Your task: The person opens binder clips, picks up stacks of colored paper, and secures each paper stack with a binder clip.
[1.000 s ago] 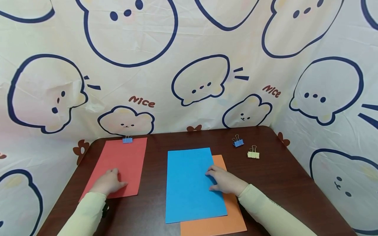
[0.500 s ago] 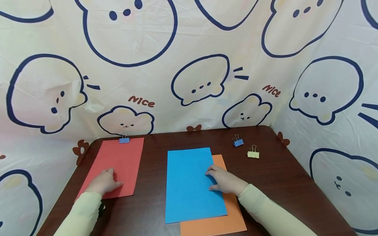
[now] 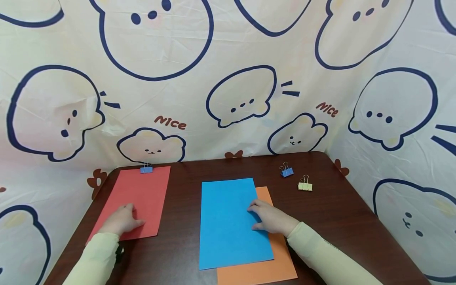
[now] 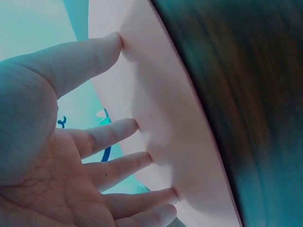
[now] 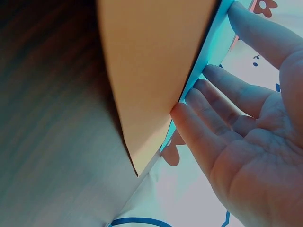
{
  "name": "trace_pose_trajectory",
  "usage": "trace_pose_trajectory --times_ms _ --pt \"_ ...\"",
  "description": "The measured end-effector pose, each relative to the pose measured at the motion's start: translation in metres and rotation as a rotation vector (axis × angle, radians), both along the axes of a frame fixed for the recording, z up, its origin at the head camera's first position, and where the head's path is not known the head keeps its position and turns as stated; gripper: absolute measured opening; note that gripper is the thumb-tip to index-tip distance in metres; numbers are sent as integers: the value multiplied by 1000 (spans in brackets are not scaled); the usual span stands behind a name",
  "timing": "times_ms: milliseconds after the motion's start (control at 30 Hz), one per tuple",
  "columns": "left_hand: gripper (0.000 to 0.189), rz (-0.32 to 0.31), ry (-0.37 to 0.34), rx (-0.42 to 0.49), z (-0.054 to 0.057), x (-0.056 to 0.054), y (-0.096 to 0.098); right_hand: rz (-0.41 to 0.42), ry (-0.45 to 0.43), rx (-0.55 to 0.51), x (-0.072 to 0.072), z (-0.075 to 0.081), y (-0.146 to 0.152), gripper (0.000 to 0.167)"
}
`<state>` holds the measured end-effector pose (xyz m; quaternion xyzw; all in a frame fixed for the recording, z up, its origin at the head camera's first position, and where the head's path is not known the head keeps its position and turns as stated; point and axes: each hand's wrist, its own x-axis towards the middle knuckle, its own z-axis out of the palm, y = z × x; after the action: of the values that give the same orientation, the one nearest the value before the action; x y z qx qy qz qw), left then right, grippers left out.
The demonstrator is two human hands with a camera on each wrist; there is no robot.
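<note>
In the head view my left hand (image 3: 120, 221) presses its fingertips onto a sheet of red paper (image 3: 144, 192) at the table's left side. The left wrist view shows that hand's thumb and fingers (image 4: 113, 135) spread and fairly straight, tips touching the paper. A blue binder clip (image 3: 146, 170) sits on the sheet's far edge. Over at the centre, my right hand (image 3: 272, 218) rests its fingertips on the right side of a blue sheet (image 3: 228, 225), which overlaps an orange sheet (image 3: 265, 273). Its palm stays raised off the paper in the right wrist view.
At the back right of the dark brown table (image 3: 331, 221) lie a second blue binder clip (image 3: 287, 172) and a pale yellow binder clip (image 3: 305, 186). A white cloth (image 3: 242, 47) printed with cartoon animals hangs behind and around the table.
My left hand has slid the red paper, with its blue binder clip, to the left across the table. The right hand and the blue and orange sheets have stayed in place.
</note>
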<state>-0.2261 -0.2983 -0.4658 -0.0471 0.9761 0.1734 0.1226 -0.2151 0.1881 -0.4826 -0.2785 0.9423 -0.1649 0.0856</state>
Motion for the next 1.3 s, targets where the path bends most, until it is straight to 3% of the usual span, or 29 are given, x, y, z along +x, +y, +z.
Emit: trace_pose_trajectory --times_ms 1300 --pt "71 0 4 0 -1 2 -7 4 13 6 -2 -4 0 54"
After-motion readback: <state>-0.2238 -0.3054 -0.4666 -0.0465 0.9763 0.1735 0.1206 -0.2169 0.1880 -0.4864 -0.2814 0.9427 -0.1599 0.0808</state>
